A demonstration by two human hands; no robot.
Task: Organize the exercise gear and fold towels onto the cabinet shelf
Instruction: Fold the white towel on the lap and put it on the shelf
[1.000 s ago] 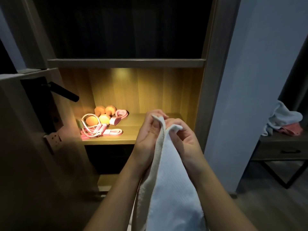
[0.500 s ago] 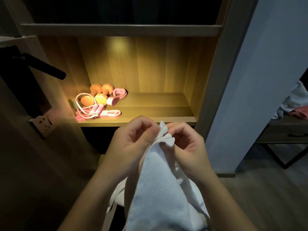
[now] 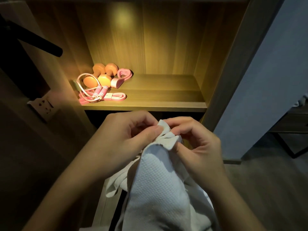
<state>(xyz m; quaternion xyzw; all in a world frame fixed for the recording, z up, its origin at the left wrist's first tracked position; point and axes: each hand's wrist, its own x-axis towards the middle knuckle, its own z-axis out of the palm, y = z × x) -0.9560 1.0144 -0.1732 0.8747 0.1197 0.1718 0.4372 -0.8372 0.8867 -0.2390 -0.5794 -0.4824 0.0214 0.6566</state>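
Observation:
A white textured towel [image 3: 158,185] hangs down in front of me, below the lit cabinet shelf [image 3: 160,99]. My left hand [image 3: 120,139] and my right hand [image 3: 198,147] pinch its upper corners together at the top, close to each other. On the shelf's left side lie two orange dumbbells [image 3: 100,75], a pink and white skipping rope [image 3: 93,92], a pink resistance band [image 3: 116,96] and a pink heart-shaped loop [image 3: 122,75].
The shelf's right half is bare wood. A black handle [image 3: 43,42] juts from the open door at left, with a wall socket [image 3: 44,104] below it. A dark side table [image 3: 290,129] stands at right beyond the blue-grey wall [image 3: 266,80].
The view has tilted down and closer to the shelf. My hands have lowered with the towel and bunched its top corners tighter together.

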